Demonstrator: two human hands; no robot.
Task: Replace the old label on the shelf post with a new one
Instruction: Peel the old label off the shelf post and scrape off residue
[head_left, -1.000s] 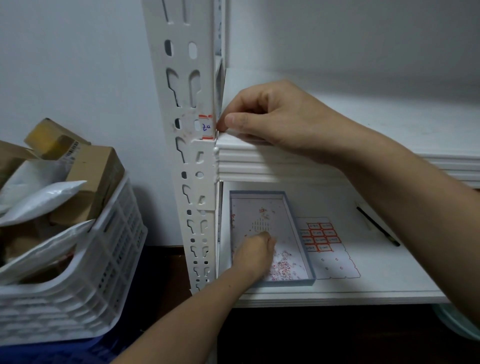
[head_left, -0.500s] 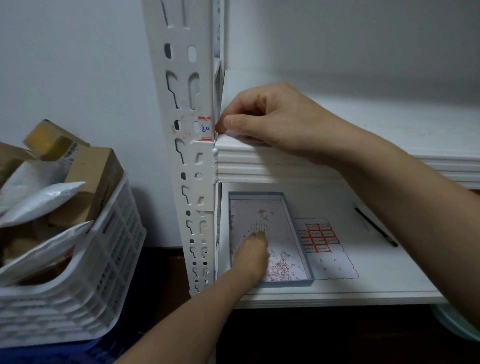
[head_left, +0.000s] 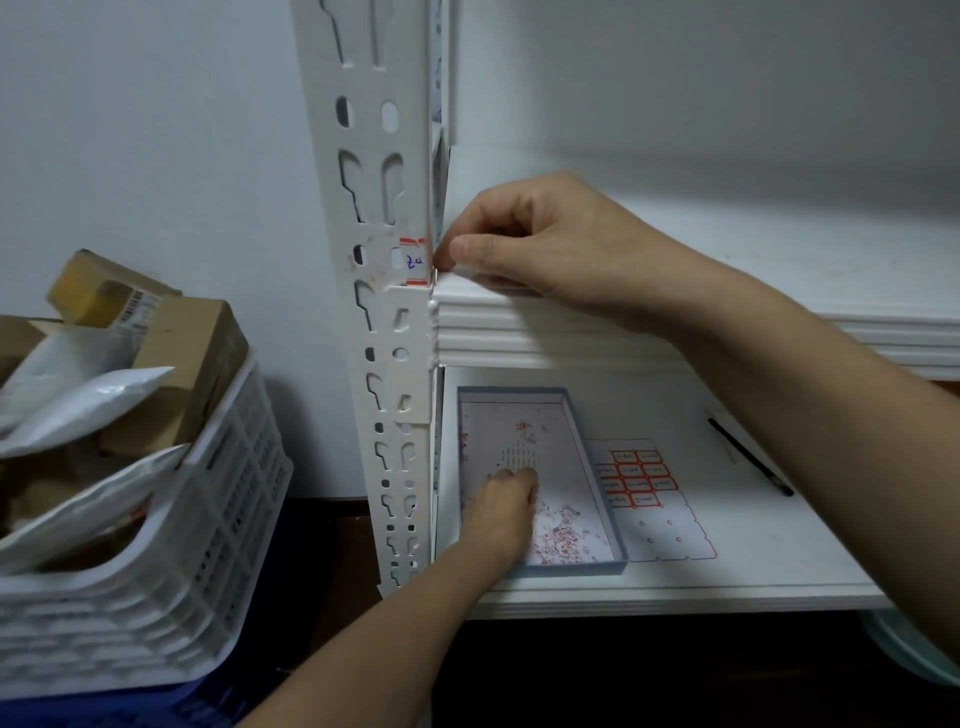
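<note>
The old label (head_left: 414, 261), white with red bars and blue handwriting, sticks to the white slotted shelf post (head_left: 382, 332) and wraps round its right corner. My right hand (head_left: 561, 244) pinches thumb and forefinger at that corner edge of the label. My left hand (head_left: 501, 512) reaches down into a shallow grey-blue tray (head_left: 597, 467) on the lower shelf, fingers curled with the tips on the tray floor among red and white paper scraps. What the fingers hold is hidden. A sheet of red-bordered new labels (head_left: 660, 514) lies beside the tray.
A black pen (head_left: 748, 457) lies on the lower shelf board (head_left: 753, 561) to the right. The upper shelf's ribbed front edge (head_left: 571, 332) runs under my right hand. A white plastic crate (head_left: 208, 545) of cardboard boxes and mailer bags stands left of the post.
My left hand has shifted slightly inside the tray. My right hand stays pinched at the label's corner edge, and the label looks the same.
</note>
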